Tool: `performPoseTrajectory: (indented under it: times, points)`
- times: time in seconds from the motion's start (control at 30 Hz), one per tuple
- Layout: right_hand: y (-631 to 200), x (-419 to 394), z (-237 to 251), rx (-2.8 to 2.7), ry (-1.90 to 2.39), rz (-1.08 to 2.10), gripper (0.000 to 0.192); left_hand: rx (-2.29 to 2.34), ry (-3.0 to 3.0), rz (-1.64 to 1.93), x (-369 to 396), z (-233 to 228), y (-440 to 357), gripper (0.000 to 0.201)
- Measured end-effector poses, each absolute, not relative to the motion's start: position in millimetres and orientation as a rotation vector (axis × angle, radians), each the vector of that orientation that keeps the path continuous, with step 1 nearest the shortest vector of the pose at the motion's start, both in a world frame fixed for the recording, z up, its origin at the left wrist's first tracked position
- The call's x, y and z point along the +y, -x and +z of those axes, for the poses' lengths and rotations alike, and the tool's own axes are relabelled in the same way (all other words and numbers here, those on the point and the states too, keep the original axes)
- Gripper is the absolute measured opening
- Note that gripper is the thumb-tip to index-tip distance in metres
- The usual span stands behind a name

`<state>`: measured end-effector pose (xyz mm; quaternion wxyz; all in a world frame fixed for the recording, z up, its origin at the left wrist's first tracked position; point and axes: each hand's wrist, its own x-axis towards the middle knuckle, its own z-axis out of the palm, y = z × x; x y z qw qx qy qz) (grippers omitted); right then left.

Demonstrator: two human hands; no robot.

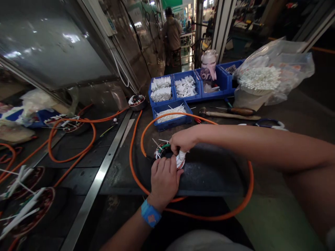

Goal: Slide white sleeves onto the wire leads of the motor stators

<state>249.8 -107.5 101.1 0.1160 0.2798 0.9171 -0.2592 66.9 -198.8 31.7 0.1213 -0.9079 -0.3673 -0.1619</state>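
Note:
A ring-shaped motor stator (pixel 162 147) with green and white parts lies on the dark worktop in front of me, partly covered by both hands. My left hand (pixel 164 176), with a blue band at the wrist, grips its near side, fingers curled over the rim. Reaching across from the right, my right hand (pixel 181 139) has its fingers pinched together at the stator's far right edge. What sits between those fingertips is hidden. White material (pixel 180 158) shows just below them, between the two hands. A thick orange cable (pixel 132 153) loops around the stator on the worktop.
Behind the stator stand blue bins (pixel 187 87) of white tubes and a small blue tray (pixel 171 116) of thin white sticks. A mallet (pixel 230 115) and a plastic bag of white tubes (pixel 261 80) lie right. More stators (pixel 34 209) sit left, past a metal strip (pixel 101 174).

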Motion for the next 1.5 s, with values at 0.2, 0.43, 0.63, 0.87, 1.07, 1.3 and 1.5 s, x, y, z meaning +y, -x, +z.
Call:
performPoseTrajectory:
  times: [0.2,0.43,0.63,0.87,1.07,1.3,1.5]
  points:
    - [-230.4,-98.4,101.2,2.609,-0.896,-0.605,0.024,-1.125,2.633,-0.523,-194.6,23.1,-67.2,0.042]
    - [-244.5,-113.0,98.7,2.761,-0.959,-0.664,0.025,-1.08,2.613,-0.566,-194.4,25.1,-65.6,0.039]
    - [-367.5,-136.4,98.0,2.836,-2.556,-0.336,0.026,-1.021,2.592,-0.648,-189.9,19.0,-63.7,0.037]
    - [-491.5,-157.8,112.3,1.487,-2.995,0.725,0.029,-1.025,2.612,-0.638,-191.1,20.6,-63.6,0.04]
    - [-492.4,-167.2,102.0,1.425,-2.965,0.736,0.03,-1.057,2.692,-0.576,-194.5,27.9,-64.1,0.044]
    - [-503.0,-173.4,100.0,1.503,-2.996,0.742,0.027,-1.142,2.798,-0.581,-197.8,36.6,-63.3,0.041]
    - [-494.8,-183.8,96.5,1.681,-3.096,0.934,0.03,-1.168,2.821,-0.653,-199.7,37.6,-64.3,0.039]
